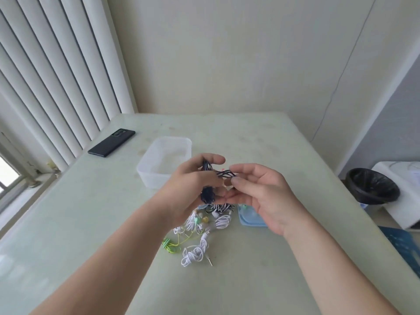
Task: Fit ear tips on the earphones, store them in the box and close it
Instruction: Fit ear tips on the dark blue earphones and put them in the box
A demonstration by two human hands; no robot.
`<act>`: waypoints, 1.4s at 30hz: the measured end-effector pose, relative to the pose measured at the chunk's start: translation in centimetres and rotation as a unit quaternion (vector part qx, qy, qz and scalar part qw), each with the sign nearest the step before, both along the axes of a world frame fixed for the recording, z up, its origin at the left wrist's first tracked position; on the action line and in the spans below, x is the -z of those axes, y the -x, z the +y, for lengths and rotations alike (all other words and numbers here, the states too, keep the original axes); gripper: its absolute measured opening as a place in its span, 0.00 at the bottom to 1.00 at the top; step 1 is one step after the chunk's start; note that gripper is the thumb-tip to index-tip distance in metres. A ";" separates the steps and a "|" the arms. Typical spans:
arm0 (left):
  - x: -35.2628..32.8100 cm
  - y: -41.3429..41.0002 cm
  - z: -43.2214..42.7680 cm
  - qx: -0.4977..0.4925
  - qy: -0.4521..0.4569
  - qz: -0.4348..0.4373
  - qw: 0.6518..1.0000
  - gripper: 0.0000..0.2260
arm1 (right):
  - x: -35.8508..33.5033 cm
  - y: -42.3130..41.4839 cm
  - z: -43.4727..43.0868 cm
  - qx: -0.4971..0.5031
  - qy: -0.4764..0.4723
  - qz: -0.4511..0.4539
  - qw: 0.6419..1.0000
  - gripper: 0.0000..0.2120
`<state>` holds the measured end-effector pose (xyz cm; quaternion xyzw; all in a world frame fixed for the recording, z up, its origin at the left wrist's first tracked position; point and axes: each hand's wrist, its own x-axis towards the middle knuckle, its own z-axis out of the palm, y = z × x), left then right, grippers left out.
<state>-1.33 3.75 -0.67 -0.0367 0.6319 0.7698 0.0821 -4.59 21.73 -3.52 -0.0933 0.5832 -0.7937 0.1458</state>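
A: Untangling, I think: the left hand curls round the dark earphones and the right hand pinches one loop, both held above the pile.

B: Next, find the buds and fit tips. The open box sits just behind.

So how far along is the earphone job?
Early. Done: nothing visibly stored; the box stands open and looks empty, lid off beside the pile. In hand: left hand and right hand both pinch the dark earphones above the table; ear tips too small to tell. Left: the pile of white and green earphones on the table, then closing.
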 end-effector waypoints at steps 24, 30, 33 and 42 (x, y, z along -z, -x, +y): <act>7.1 -0.3 2.8 -0.086 0.161 0.110 0.977 0.05 | 3.1 0.0 2.2 0.016 -0.089 0.040 0.995 0.12; 6.9 -0.8 2.9 -0.153 0.111 0.094 0.977 0.01 | 3.0 -0.4 2.3 0.021 -0.060 0.015 0.998 0.09; 6.7 -0.8 2.8 -0.133 0.124 0.093 0.979 0.06 | 2.9 -0.3 2.4 0.031 -0.056 0.010 0.998 0.10; 6.6 -1.1 2.7 -0.065 0.149 0.137 0.977 0.06 | 3.0 -0.6 2.3 0.022 -0.093 0.056 0.994 0.12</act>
